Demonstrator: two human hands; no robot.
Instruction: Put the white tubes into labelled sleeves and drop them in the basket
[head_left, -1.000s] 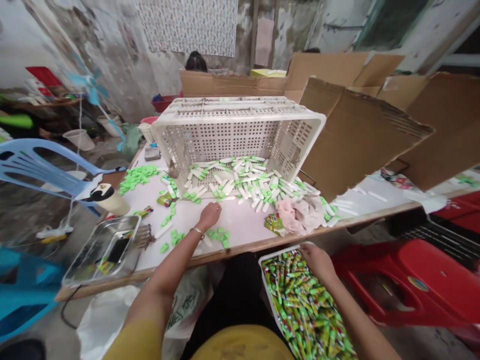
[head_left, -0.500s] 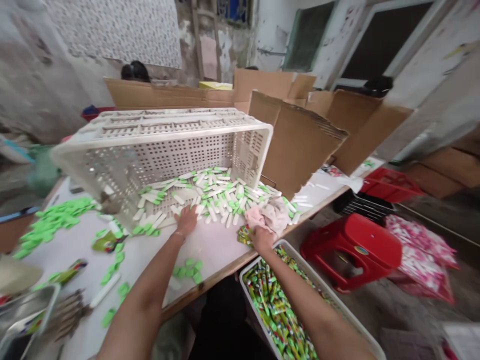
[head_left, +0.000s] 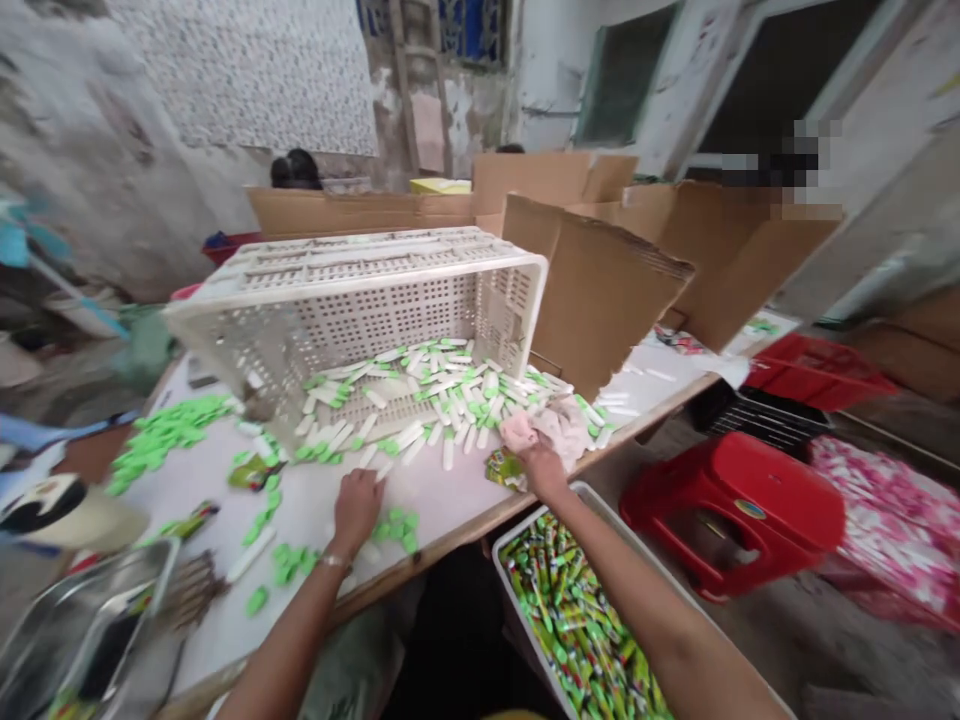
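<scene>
My left hand point(head_left: 358, 512) is over the table, fingers curled together, with a white tube point(head_left: 384, 469) at its fingertips. Beyond it, many white tubes with green caps point(head_left: 450, 390) spill from a white perforated plastic crate point(head_left: 367, 262) lying on its side. My right hand point(head_left: 543, 470) is closed on a crumpled pale pink cloth point(head_left: 564, 428) near the table's front edge. Close beside that hand lie yellow-green printed sleeves point(head_left: 501, 467). Loose green caps point(head_left: 396, 530) sit just right of my left hand.
Below the table edge stands a bin point(head_left: 517, 610) full of green-yellow wrapped tubes. A red stool point(head_left: 750, 510) is to the right. Cardboard panels point(head_left: 585, 290) rise behind the crate. More green caps point(head_left: 172, 435) and a metal tray point(head_left: 161, 560) are at left.
My left hand has drawn back from the tube pile toward the table's front edge. My right hand stays at the pink cloth. The view has shifted slightly.
</scene>
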